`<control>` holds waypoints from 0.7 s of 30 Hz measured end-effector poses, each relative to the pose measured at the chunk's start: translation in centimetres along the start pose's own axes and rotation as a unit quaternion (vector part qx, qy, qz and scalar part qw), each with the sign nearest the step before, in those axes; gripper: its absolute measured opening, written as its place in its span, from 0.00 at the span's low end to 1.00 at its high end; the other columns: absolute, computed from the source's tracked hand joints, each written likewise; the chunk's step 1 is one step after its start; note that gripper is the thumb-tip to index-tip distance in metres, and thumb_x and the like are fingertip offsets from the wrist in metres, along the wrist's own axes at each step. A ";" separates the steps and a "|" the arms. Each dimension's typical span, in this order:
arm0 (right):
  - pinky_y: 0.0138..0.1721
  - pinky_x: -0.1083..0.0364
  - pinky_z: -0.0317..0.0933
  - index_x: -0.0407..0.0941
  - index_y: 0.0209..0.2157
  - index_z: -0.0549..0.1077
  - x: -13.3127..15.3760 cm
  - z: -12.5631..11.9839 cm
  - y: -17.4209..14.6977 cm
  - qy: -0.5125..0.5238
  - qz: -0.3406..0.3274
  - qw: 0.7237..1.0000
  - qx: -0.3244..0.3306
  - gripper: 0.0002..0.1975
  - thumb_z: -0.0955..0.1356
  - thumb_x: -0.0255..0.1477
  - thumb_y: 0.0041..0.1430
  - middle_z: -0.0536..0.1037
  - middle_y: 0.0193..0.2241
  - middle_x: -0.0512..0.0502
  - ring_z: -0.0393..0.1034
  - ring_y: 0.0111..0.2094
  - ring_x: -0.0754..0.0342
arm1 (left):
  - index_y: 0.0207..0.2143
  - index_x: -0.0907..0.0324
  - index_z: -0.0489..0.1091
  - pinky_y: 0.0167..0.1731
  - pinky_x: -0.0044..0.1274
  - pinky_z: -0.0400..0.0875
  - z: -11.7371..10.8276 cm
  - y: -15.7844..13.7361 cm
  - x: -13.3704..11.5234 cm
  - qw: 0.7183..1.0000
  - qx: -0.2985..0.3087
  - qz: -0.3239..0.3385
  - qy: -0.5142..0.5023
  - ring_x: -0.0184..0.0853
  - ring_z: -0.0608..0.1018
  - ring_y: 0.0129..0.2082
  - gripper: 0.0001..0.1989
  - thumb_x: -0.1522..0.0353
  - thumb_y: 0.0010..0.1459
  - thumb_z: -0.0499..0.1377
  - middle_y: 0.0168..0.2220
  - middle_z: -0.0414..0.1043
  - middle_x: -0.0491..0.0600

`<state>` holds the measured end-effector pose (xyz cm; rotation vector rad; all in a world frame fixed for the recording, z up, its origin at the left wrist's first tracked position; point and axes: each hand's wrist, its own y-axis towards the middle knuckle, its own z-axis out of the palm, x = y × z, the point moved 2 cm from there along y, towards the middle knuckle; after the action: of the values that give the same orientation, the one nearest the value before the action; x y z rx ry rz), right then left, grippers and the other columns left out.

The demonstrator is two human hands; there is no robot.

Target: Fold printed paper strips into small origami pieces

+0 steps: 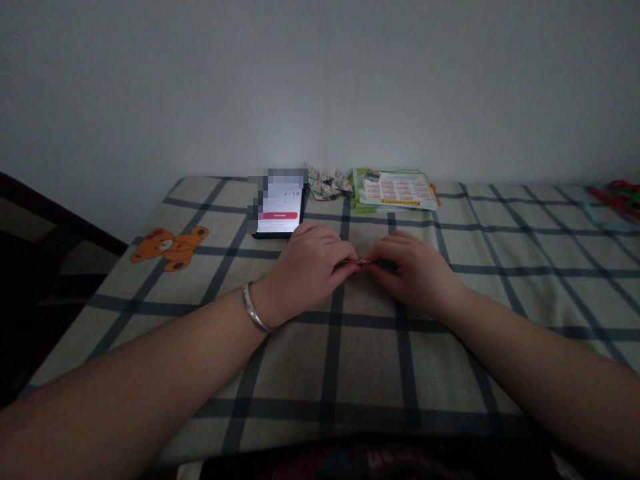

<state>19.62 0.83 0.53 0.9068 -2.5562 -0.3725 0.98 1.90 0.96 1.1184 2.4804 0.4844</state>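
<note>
My left hand [320, 259], with a silver bangle [255, 308] on its wrist, is closed, thumb against fingers. Opposite it, my right hand [413, 267] pinches in the same way, and the fingertips of both hands nearly meet. Between them is a thin piece of paper [361, 261], seen almost edge-on and mostly hidden by the fingers. Just beyond the hands lie folded pieces of printed paper [323, 185]. To their right is a stack of printed sheets [397, 190], green-edged with red print on top.
A phone [280, 217] with a lit screen lies behind my left hand. An orange bear shape [170, 248] is at the table's left side. Red and green items [623, 199] sit at the far right. The checked tablecloth [370, 367] reaches back to a plain wall [320, 87].
</note>
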 end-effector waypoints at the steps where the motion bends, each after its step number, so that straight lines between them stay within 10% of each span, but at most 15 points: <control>1: 0.35 0.54 0.59 0.44 0.33 0.76 0.1 -0.1 0.0 -0.001 0.000 1.000 0.006 0.07 0.66 0.30 0.62 0.77 0.29 0.47 0.68 0.34 0.52 | 0.32 0.59 0.75 0.43 0.31 0.63 0.0 0.0 0.0 1.000 0.002 0.000 0.001 0.37 0.75 0.38 0.06 0.66 0.60 0.62 0.32 0.75 0.47; 21: 0.35 0.53 0.60 0.45 0.36 0.77 -1.3 -1.5 -0.4 -0.009 0.078 0.997 -0.004 0.09 0.65 0.27 0.62 0.77 0.30 0.45 0.69 0.34 0.50 | 0.39 0.58 0.75 0.41 0.33 0.68 -1.0 -0.3 1.3 0.997 0.011 -0.039 0.073 0.41 0.79 0.39 0.10 0.73 0.63 0.53 0.36 0.79 0.49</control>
<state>21.41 1.18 1.39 0.6986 -2.6186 -0.3465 -0.49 2.51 1.46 1.0244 2.6503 0.5338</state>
